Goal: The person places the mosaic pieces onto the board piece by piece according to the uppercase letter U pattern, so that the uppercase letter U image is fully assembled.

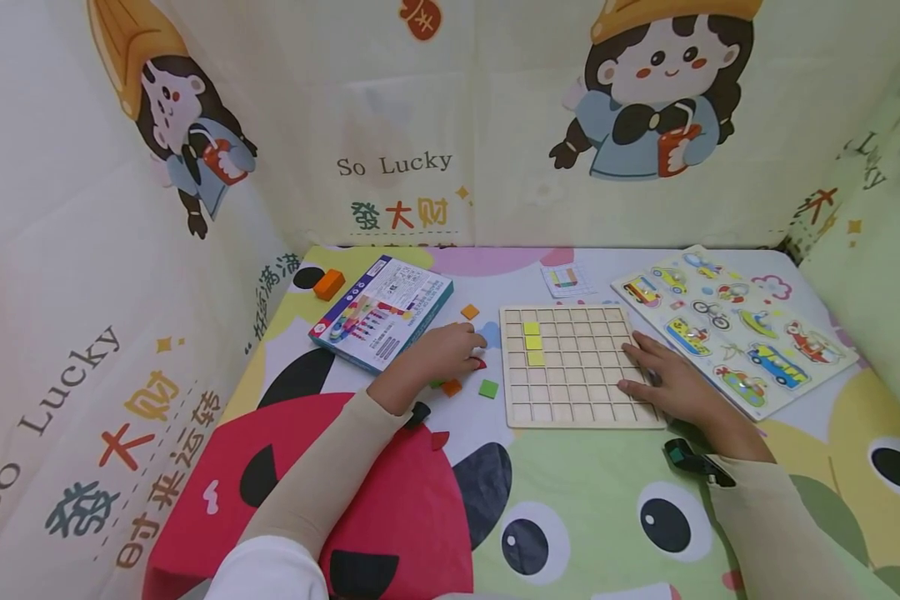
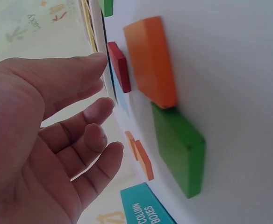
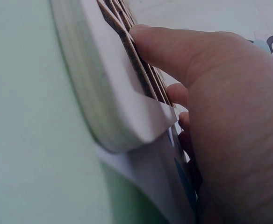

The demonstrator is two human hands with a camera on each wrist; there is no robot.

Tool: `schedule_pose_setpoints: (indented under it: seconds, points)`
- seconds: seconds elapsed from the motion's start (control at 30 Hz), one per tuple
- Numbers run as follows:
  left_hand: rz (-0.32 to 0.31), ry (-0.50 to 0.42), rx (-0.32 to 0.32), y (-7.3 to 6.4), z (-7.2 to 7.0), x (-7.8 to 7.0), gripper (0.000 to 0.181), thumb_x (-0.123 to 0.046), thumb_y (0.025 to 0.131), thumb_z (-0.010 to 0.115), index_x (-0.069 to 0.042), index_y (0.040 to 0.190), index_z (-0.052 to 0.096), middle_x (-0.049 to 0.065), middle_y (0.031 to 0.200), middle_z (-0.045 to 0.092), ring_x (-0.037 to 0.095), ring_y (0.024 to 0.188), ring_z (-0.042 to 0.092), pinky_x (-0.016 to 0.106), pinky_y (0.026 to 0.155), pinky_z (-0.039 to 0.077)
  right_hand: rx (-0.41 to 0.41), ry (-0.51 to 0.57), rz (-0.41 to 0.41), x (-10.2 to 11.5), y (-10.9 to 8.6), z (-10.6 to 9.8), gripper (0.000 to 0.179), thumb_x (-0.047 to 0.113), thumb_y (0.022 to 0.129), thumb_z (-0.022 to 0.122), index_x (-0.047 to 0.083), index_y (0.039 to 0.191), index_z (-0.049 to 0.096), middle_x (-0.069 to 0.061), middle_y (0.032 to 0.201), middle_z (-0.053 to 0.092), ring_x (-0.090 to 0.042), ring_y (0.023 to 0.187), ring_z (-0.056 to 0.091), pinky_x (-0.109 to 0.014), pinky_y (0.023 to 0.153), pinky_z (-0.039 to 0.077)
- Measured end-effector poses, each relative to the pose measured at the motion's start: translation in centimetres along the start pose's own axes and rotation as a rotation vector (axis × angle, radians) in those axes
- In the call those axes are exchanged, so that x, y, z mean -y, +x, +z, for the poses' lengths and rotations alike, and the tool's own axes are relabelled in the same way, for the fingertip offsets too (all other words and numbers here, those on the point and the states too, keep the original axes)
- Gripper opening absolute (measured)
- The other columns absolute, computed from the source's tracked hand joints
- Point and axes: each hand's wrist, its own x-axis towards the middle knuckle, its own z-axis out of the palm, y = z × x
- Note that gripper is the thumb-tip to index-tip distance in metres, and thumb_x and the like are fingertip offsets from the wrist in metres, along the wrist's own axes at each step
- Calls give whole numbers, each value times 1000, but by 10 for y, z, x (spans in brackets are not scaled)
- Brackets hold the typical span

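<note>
My left hand (image 1: 450, 354) hovers over a few small coloured tiles, its fingers loosely bent and nothing between them. In the left wrist view the thumb tip is right by a red tile (image 2: 119, 67). Beside that lie an orange tile (image 2: 150, 63) and a green tile (image 2: 178, 149), the two close together. My right hand (image 1: 671, 383) rests on the right edge of a wooden grid board (image 1: 570, 408), fingers spread. Three yellow squares (image 1: 532, 343) sit in a column near the board's left side. The right wrist view shows the thumb (image 3: 162, 46) at the board's raised grid.
A flat game box (image 1: 382, 312) lies left of the board, with an orange block (image 1: 329, 285) behind it. Another orange tile (image 1: 470, 312) lies by the box. A small pattern card (image 1: 566, 281) is behind the board. A vehicle picture puzzle (image 1: 735, 329) lies at the right.
</note>
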Motion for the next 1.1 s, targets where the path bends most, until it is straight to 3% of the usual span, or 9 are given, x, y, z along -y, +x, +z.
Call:
schedule_pose_setpoints:
  seconds: [0.43, 0.77, 1.1]
  points:
    - [12, -39, 2, 0, 8, 0, 38, -28, 93, 68, -16, 129, 64, -1, 107, 57, 11, 90, 52, 22, 71, 46, -3, 11, 8, 1, -1, 1, 80, 49, 92, 61, 2, 150, 32, -20, 159, 11, -46, 142, 10, -68, 104, 16]
    - [-56, -44, 28, 4, 7, -2, 35, -34, 93, 66, -16, 123, 62, -1, 87, 55, 12, 77, 54, 24, 60, 45, -3, 9, 13, 1, -1, 0, 81, 49, 92, 61, 2, 151, 32, -19, 159, 11, -45, 143, 10, -67, 104, 16]
    - [-56, -74, 20, 5, 6, -3, 38, -35, 95, 63, -16, 127, 60, -3, 80, 57, 12, 71, 55, 24, 56, 45, -16, 5, 6, 0, -1, 2, 80, 49, 92, 61, 1, 150, 33, -19, 159, 12, -45, 143, 11, -66, 105, 17]
